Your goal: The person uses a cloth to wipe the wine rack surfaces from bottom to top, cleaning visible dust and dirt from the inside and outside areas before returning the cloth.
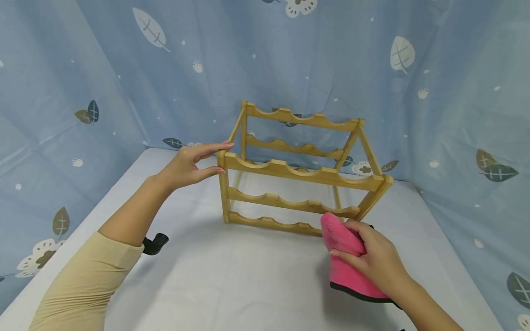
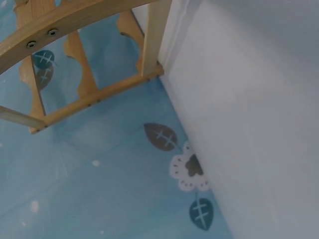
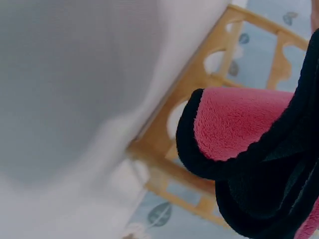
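Blue curtain [image 1: 331, 64] w/ leaf & flower prints at back & sides; white tabletop [image 1: 248, 280] below.

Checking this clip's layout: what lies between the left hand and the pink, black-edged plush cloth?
The light-brown wooden rack with scalloped rails, as the head view shows.

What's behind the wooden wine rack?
Behind the wooden wine rack, a blue curtain printed with leaves and flowers shows through the gaps; its scalloped rails cover parts of the print, so those can't be seen.

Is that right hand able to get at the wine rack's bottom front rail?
Likely yes: the right hand, gripping a pink cloth, is near the bottom front rail, with only that cloth between them.
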Motion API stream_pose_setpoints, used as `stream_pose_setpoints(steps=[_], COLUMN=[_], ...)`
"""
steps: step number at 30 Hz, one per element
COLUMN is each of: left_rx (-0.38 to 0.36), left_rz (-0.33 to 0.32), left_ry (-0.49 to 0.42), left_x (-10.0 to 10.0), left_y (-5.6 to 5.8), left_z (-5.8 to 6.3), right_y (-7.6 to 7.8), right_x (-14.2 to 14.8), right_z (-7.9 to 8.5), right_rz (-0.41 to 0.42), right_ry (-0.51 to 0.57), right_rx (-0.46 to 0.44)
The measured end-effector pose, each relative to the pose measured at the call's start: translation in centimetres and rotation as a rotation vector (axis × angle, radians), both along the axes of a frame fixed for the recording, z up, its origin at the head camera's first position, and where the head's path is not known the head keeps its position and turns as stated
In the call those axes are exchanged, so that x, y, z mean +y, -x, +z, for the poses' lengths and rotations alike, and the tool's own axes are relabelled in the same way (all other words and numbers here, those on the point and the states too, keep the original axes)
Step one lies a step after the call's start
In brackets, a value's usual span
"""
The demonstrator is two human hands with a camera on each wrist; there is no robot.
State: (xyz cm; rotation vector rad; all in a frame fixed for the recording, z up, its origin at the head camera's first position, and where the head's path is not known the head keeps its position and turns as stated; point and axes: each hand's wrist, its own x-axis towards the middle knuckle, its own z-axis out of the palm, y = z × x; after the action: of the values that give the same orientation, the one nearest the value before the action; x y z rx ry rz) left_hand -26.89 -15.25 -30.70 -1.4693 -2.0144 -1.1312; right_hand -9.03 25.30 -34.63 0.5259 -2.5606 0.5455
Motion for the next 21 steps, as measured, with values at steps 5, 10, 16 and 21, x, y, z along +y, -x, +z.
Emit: stream_pose_setpoints(steps=[5,10,16,21], left_rx=[0.005,0.003,0.006,0.008], left_rz=[-0.001,-0.006,-0.013,-0.014], left_ry=[0.001,-0.004,-0.011,-0.009], left_x=[0.0,-0.1,-0.2,0.0], left_y=[0.0,0.0,-0.1,0.0], left_z=[-0.1,-0.2,-0.1,0.0], right_y=[0.8,1.5,2.4,3.4], right_x=[-1.7,-3.5,-6.2,-8.6], right_z=[1.1,2.1,3.5,4.7], right_rz=[0.063,0.131,0.18,0.224], right_ry=[0.007,0.003,-0.023,-0.009], right_rx=[0.024,0.055,0.085,0.135])
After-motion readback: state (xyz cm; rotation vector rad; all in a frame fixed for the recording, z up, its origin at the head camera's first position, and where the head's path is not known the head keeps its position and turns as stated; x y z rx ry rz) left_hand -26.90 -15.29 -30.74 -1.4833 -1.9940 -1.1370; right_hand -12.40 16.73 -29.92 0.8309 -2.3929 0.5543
